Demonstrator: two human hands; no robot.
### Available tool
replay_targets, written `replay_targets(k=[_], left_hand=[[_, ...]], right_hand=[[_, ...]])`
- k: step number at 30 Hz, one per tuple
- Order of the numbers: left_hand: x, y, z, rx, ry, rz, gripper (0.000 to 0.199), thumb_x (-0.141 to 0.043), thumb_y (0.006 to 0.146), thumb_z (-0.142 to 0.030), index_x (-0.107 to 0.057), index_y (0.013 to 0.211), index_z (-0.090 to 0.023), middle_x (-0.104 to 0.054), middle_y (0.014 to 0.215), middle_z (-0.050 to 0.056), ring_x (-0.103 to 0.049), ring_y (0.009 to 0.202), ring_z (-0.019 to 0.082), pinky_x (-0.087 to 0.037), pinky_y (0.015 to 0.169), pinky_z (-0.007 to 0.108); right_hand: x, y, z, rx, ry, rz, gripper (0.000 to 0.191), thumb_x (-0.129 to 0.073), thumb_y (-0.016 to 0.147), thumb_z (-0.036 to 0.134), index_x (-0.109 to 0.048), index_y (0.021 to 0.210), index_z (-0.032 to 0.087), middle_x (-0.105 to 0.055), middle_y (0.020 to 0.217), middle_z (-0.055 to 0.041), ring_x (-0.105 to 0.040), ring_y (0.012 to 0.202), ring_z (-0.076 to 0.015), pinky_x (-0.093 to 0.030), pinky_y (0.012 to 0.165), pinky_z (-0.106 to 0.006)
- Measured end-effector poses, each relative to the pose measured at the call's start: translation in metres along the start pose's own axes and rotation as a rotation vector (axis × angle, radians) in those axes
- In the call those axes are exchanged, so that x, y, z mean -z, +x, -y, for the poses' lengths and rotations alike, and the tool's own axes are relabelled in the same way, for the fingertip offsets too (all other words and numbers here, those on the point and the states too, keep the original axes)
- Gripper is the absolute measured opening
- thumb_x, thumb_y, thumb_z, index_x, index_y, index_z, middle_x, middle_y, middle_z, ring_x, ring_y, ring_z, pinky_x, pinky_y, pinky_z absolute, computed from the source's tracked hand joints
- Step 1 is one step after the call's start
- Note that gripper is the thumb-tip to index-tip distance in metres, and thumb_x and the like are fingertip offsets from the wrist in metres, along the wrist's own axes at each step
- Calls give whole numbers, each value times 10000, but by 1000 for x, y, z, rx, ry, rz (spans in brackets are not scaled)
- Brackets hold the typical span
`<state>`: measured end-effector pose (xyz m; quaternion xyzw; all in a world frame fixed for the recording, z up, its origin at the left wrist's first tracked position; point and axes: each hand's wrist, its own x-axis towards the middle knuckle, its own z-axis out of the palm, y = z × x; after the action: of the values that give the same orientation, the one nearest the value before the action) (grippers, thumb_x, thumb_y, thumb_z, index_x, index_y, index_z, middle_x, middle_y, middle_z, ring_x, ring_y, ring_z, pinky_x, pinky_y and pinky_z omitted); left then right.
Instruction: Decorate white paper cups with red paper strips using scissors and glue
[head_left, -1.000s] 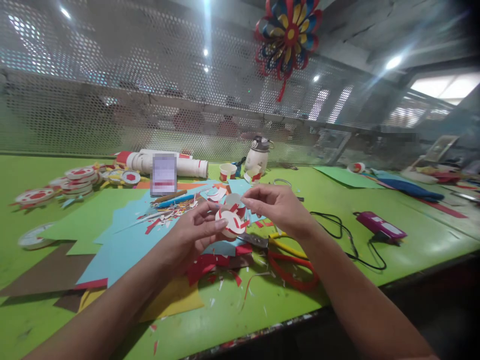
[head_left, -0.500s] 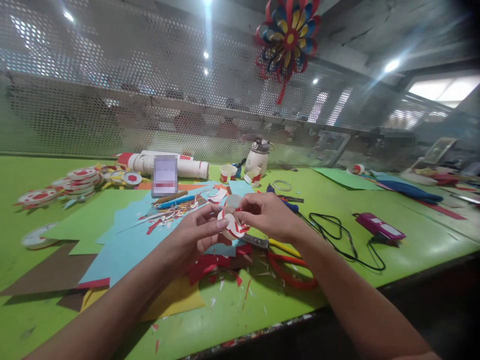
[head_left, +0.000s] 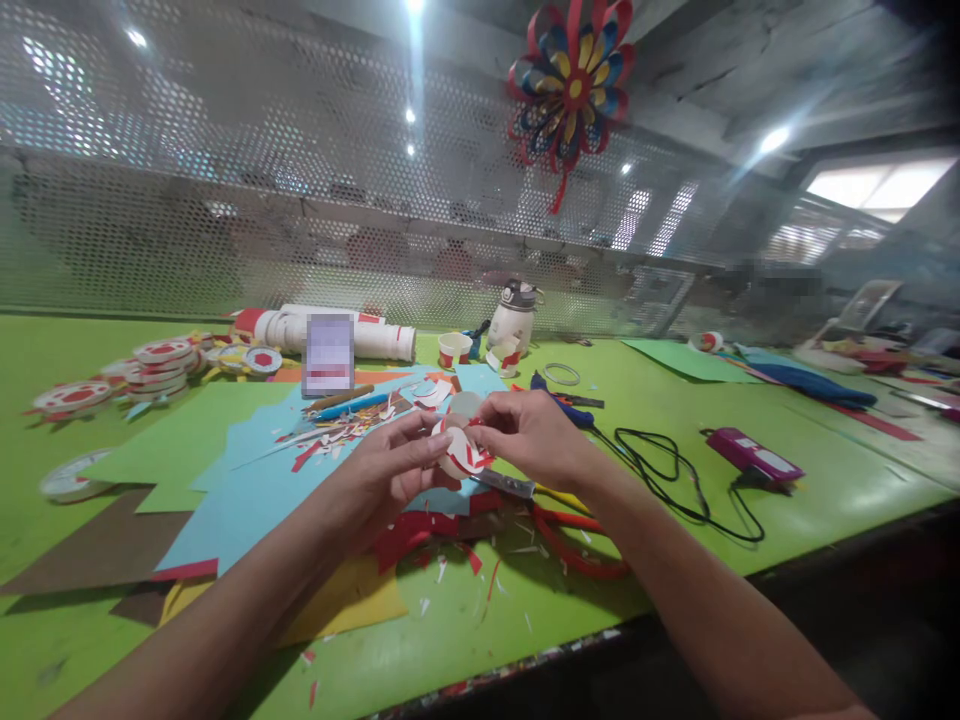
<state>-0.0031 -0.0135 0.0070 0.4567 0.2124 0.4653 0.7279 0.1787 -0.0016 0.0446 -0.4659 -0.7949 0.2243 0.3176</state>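
Between my hands is a cut paper cup [head_left: 460,458], white with red print, above the coloured paper sheets. My left hand [head_left: 401,462] grips it from the left, with the thumb on its near side. My right hand [head_left: 531,432] pinches at its upper right edge; the fingertips are partly hidden. Just below and to the right lie scissors with orange handles [head_left: 574,560], their metal blade pointing left under the cup. Red paper pieces [head_left: 412,535] and small scraps are scattered beneath my hands.
Blue sheets [head_left: 247,500] spread to the left, with pencils [head_left: 360,403] on them. A screen device [head_left: 328,355] stands behind. Stacked red-and-white discs [head_left: 161,368] are at far left. Two cut cups [head_left: 454,348] and a bottle [head_left: 513,318] stand at the back. A purple device [head_left: 754,452] with black cable lies right.
The view has shifted very slightly. Both hands stay on the cut paper cup, which has tilted a little; the rest of the table looks the same.
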Motion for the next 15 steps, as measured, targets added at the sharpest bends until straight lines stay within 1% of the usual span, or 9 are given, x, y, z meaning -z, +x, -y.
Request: replay_targets(k=[4,7,9,12,15], left_hand=[[2,2,1,21,-11,1,198,-702,764,-215,-668,944,-139,-647,901,58,-602,716,128,-529,650,255],[3,2,0,30,9,-18,221,-701,766,-229,-651,962,-139,-639,923,65,-602,741,137,-526,660,265],[2,1,-1,33,27,-18,236,-694,774,-242,-644,981,-140,-639,948,73,-600,757,142,-521,672,269],[1,0,-2,28,41,-19,240,-692,775,-258,-650,981,-142,-637,941,74,-594,762,144,-510,685,275],[0,0,-2,19,39,-16,244,-699,766,-259,-662,980,-146,-635,917,69,-587,751,142,-502,692,277]], right_hand=[[0,0,-2,-18,35,19,115,-605,762,183,-621,656,142,-563,603,16,-468,569,-93,-376,545,-231],[2,-1,1,-46,63,50,94,-602,760,192,-662,725,129,-607,653,-9,-516,608,-111,-398,566,-242],[3,-2,4,-71,63,60,111,-599,758,187,-687,774,121,-636,690,-26,-539,631,-120,-411,584,-249],[5,-4,8,-112,40,47,128,-603,755,195,-706,779,123,-648,686,-29,-537,620,-118,-410,586,-250],[6,-4,8,-119,51,40,145,-605,761,221,-712,783,126,-649,682,-29,-541,621,-121,-406,580,-249]])
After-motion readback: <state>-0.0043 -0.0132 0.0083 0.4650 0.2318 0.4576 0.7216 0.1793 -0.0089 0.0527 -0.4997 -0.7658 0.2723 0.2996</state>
